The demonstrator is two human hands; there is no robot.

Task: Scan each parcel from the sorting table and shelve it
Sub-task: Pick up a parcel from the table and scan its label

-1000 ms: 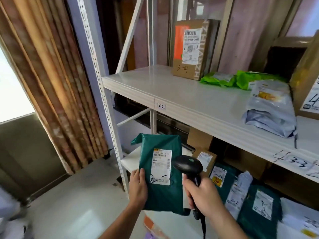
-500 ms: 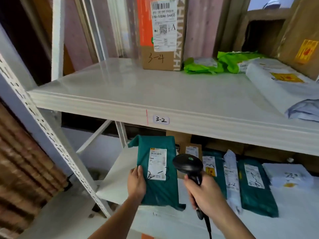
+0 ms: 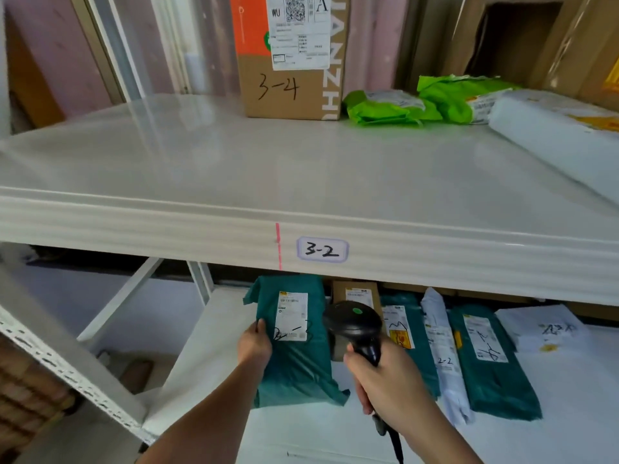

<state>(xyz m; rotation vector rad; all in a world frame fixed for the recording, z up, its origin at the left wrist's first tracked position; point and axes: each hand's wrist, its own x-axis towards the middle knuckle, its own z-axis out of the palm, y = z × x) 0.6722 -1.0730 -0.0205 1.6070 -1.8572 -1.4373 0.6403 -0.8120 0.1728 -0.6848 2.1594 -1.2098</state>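
A white metal shelving unit filled the view, its perforated upright [image 3: 63, 370] slanting across the lower left. The broad upper shelf [image 3: 234, 169] carried a label reading 3-2 [image 3: 322, 250] on its front edge, with a cardboard box marked 3-4 [image 3: 291, 85] standing at the back and bright green bags [image 3: 418, 105] lying to its right. On the lower shelf [image 3: 207, 346] the left hand [image 3: 255, 343] pinched the left edge of a teal parcel [image 3: 294, 349], thumb on its face beside the white label. Just to the right, the right hand [image 3: 392, 383] was wrapped round the handle of a black scanner [image 3: 353, 324], whose head hung beside the label. Further right lay more teal parcels [image 3: 492, 366] in a row.
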